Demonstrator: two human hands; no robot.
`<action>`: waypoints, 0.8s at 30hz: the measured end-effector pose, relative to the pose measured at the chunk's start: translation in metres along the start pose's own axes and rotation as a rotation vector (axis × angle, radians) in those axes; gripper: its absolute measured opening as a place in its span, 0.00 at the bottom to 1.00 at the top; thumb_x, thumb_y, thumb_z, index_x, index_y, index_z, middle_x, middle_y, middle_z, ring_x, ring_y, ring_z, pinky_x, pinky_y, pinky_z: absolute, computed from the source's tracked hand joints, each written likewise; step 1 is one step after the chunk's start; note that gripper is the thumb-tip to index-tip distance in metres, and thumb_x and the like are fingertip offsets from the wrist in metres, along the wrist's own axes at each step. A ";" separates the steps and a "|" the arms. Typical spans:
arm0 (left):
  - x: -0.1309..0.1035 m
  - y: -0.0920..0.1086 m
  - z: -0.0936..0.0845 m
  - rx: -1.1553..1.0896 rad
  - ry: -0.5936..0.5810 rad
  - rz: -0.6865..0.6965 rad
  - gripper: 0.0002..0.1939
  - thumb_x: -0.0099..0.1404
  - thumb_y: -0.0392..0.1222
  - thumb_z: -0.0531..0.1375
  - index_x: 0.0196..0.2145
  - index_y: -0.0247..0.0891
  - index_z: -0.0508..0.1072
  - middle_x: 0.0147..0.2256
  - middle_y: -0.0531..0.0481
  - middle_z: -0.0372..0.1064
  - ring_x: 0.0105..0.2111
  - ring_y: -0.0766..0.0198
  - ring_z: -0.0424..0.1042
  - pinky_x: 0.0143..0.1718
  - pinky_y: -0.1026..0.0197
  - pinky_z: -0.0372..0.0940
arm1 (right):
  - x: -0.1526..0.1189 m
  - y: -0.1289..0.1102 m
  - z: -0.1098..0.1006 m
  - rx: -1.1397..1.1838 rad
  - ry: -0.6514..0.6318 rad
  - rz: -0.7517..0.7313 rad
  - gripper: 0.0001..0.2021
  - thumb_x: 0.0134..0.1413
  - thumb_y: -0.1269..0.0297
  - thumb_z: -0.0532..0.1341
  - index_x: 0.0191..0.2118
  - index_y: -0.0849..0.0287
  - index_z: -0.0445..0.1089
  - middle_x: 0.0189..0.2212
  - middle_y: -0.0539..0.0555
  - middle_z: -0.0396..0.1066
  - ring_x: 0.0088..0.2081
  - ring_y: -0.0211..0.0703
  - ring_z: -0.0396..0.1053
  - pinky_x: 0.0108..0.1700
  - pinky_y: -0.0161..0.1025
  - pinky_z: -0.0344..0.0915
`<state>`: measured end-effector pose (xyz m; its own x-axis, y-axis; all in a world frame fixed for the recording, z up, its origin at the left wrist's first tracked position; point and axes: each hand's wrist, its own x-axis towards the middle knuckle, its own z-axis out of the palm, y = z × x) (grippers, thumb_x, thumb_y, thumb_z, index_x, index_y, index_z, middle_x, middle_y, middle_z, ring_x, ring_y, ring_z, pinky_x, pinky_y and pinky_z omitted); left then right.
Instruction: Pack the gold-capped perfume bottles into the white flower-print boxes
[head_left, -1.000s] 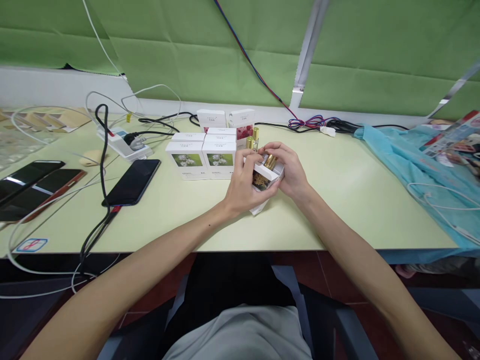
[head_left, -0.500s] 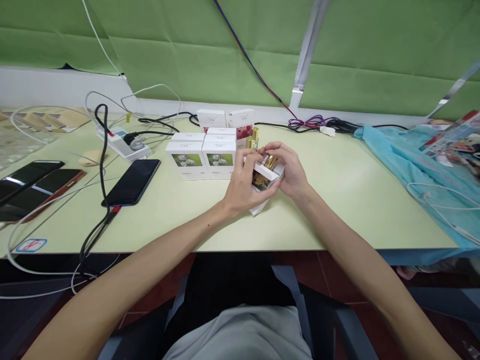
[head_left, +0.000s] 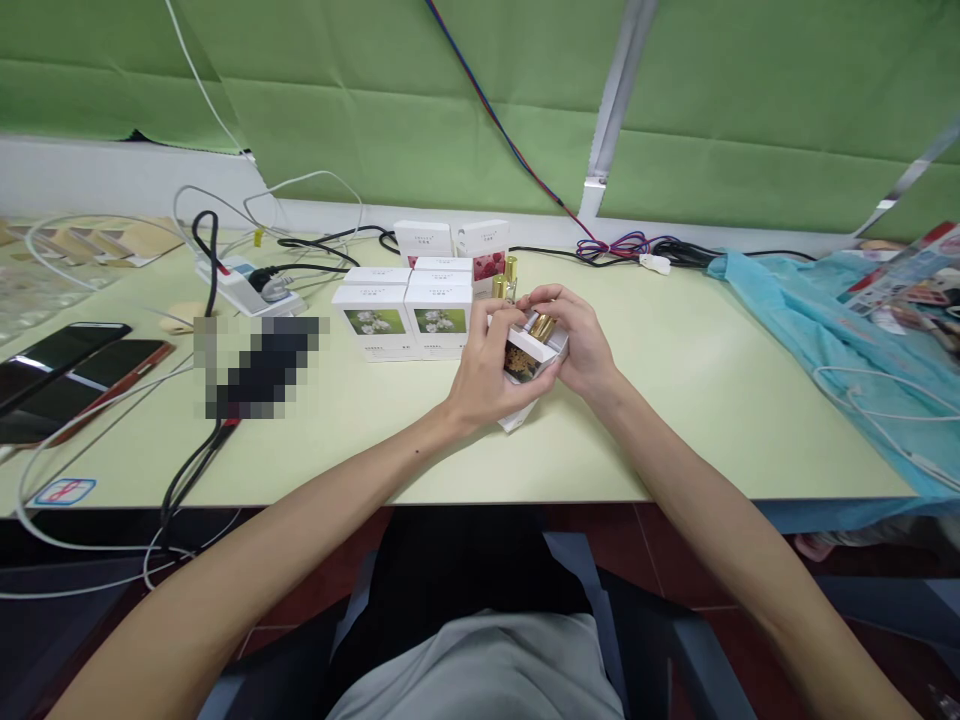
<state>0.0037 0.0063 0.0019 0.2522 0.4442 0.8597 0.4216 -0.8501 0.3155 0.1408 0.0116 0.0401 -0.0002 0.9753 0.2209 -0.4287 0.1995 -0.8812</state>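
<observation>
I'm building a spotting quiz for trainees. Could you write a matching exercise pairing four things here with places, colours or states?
1. Held box
2. Power strip
3. Cloth
4. Paired wires

A. white, black plug in it
B. red and blue, against green curtain
C. open-topped, gold cap showing
D. light blue, at the table's right

Pairs: 1-C; 2-A; 3-D; 4-B

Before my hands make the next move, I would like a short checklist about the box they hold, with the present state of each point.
1. Left hand grips the open box: ok.
2. Right hand supports its other side: ok.
3. Box top closed: not ok; a gold part shows in the opening.
4. Gold part fully seated: cannot tell; the fingers and box hide its lower end.
5. Front white boxes upright: ok.
6. Left fingers apart from the gold-capped bottles behind: cannot tell.
</observation>
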 end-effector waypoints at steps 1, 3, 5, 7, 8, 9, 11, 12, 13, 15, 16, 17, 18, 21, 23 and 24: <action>0.000 0.000 0.000 0.004 -0.002 -0.003 0.27 0.58 0.46 0.69 0.50 0.43 0.62 0.48 0.44 0.62 0.55 0.49 0.66 0.54 0.44 0.69 | 0.000 0.000 0.000 0.001 0.001 0.004 0.05 0.44 0.71 0.63 0.28 0.55 0.68 0.30 0.48 0.74 0.37 0.41 0.71 0.47 0.41 0.70; 0.000 0.000 0.000 0.019 -0.006 -0.015 0.27 0.58 0.47 0.69 0.50 0.43 0.62 0.48 0.44 0.62 0.55 0.49 0.66 0.54 0.44 0.69 | 0.000 0.000 0.000 0.005 0.003 0.011 0.05 0.44 0.71 0.65 0.29 0.55 0.69 0.30 0.47 0.74 0.36 0.41 0.71 0.46 0.41 0.71; 0.000 0.000 0.000 0.031 -0.004 -0.024 0.27 0.58 0.48 0.69 0.50 0.43 0.62 0.48 0.44 0.62 0.55 0.49 0.66 0.53 0.43 0.69 | 0.000 0.001 0.000 0.011 0.002 0.015 0.06 0.44 0.70 0.66 0.29 0.55 0.69 0.30 0.47 0.74 0.36 0.40 0.71 0.45 0.40 0.70; 0.000 0.000 0.000 0.027 0.006 -0.013 0.27 0.58 0.48 0.69 0.49 0.43 0.62 0.47 0.44 0.62 0.54 0.50 0.66 0.53 0.43 0.70 | 0.000 0.001 0.000 0.020 0.000 0.015 0.06 0.44 0.70 0.66 0.29 0.55 0.69 0.30 0.47 0.74 0.35 0.40 0.71 0.45 0.40 0.70; 0.000 0.000 0.000 0.020 0.012 -0.002 0.26 0.58 0.48 0.69 0.49 0.43 0.62 0.47 0.44 0.62 0.54 0.50 0.67 0.52 0.44 0.70 | 0.000 0.001 0.000 0.022 -0.002 0.015 0.06 0.44 0.71 0.66 0.29 0.55 0.69 0.30 0.47 0.74 0.35 0.39 0.71 0.45 0.40 0.70; 0.001 0.000 0.000 0.011 0.017 0.008 0.26 0.58 0.48 0.69 0.49 0.43 0.62 0.47 0.44 0.62 0.54 0.50 0.67 0.52 0.44 0.71 | 0.000 0.001 0.000 0.022 -0.004 0.015 0.06 0.44 0.71 0.66 0.29 0.56 0.69 0.30 0.47 0.74 0.35 0.39 0.71 0.45 0.40 0.70; 0.001 0.000 0.000 0.000 0.020 0.019 0.26 0.58 0.47 0.69 0.49 0.42 0.62 0.47 0.43 0.62 0.54 0.50 0.67 0.52 0.44 0.71 | 0.000 0.000 0.000 0.015 -0.008 0.015 0.06 0.44 0.71 0.66 0.29 0.56 0.69 0.30 0.47 0.74 0.35 0.39 0.71 0.46 0.40 0.70; 0.001 0.000 -0.001 -0.001 0.019 0.016 0.26 0.58 0.47 0.69 0.49 0.42 0.63 0.47 0.43 0.62 0.54 0.50 0.66 0.52 0.43 0.71 | -0.001 0.000 0.000 0.011 -0.009 0.014 0.06 0.44 0.71 0.66 0.29 0.56 0.69 0.30 0.47 0.74 0.35 0.40 0.71 0.46 0.40 0.70; 0.001 0.000 -0.001 0.002 0.013 0.012 0.26 0.59 0.48 0.69 0.50 0.42 0.63 0.48 0.43 0.62 0.54 0.49 0.66 0.52 0.43 0.70 | -0.001 0.000 0.000 0.009 -0.008 0.012 0.06 0.44 0.71 0.66 0.29 0.56 0.69 0.30 0.47 0.74 0.35 0.40 0.71 0.46 0.40 0.70; 0.001 -0.001 -0.001 0.001 0.013 0.030 0.26 0.59 0.49 0.69 0.50 0.42 0.63 0.47 0.43 0.62 0.54 0.50 0.66 0.52 0.43 0.71 | -0.001 0.000 0.000 0.012 -0.005 0.006 0.05 0.43 0.72 0.65 0.28 0.56 0.69 0.30 0.47 0.74 0.35 0.40 0.71 0.45 0.40 0.70; 0.001 -0.001 -0.001 -0.004 0.015 0.041 0.26 0.60 0.50 0.69 0.50 0.43 0.63 0.47 0.44 0.62 0.54 0.50 0.66 0.52 0.43 0.71 | -0.001 0.000 0.000 0.016 -0.004 0.002 0.05 0.43 0.72 0.65 0.28 0.56 0.69 0.30 0.47 0.74 0.35 0.39 0.71 0.45 0.40 0.69; 0.001 -0.002 0.000 -0.010 0.018 0.047 0.26 0.60 0.50 0.69 0.50 0.43 0.63 0.47 0.44 0.62 0.54 0.50 0.66 0.51 0.43 0.71 | -0.001 0.000 0.000 0.019 -0.005 0.000 0.05 0.43 0.72 0.64 0.28 0.56 0.69 0.30 0.47 0.74 0.35 0.39 0.71 0.45 0.39 0.69; 0.001 -0.002 0.000 -0.018 0.019 0.047 0.26 0.60 0.49 0.69 0.50 0.43 0.63 0.47 0.44 0.62 0.54 0.50 0.66 0.51 0.43 0.71 | 0.000 0.000 0.000 0.019 -0.007 0.000 0.05 0.42 0.72 0.64 0.28 0.56 0.69 0.30 0.47 0.74 0.35 0.39 0.71 0.45 0.39 0.69; 0.001 -0.001 0.000 -0.023 0.012 0.010 0.26 0.59 0.48 0.69 0.50 0.44 0.62 0.47 0.43 0.62 0.55 0.49 0.67 0.53 0.42 0.70 | 0.000 0.000 0.000 0.010 -0.012 0.003 0.05 0.41 0.73 0.63 0.28 0.56 0.69 0.30 0.47 0.74 0.36 0.40 0.71 0.46 0.40 0.69; 0.000 0.000 0.000 -0.018 0.007 0.004 0.27 0.58 0.47 0.70 0.50 0.44 0.62 0.48 0.43 0.63 0.55 0.48 0.67 0.54 0.42 0.69 | 0.000 0.000 0.000 0.004 -0.010 0.004 0.06 0.41 0.73 0.62 0.27 0.56 0.69 0.30 0.47 0.73 0.36 0.40 0.70 0.46 0.40 0.69; 0.000 0.000 0.000 -0.016 0.007 0.005 0.27 0.58 0.47 0.70 0.50 0.43 0.62 0.48 0.43 0.63 0.55 0.48 0.67 0.54 0.43 0.69 | 0.000 0.000 0.000 0.003 -0.009 0.003 0.06 0.40 0.73 0.62 0.27 0.55 0.69 0.30 0.47 0.73 0.36 0.40 0.70 0.46 0.40 0.69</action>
<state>0.0035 0.0059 0.0025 0.2481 0.4375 0.8643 0.4061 -0.8570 0.3172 0.1409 0.0114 0.0403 -0.0092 0.9750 0.2218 -0.4313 0.1963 -0.8806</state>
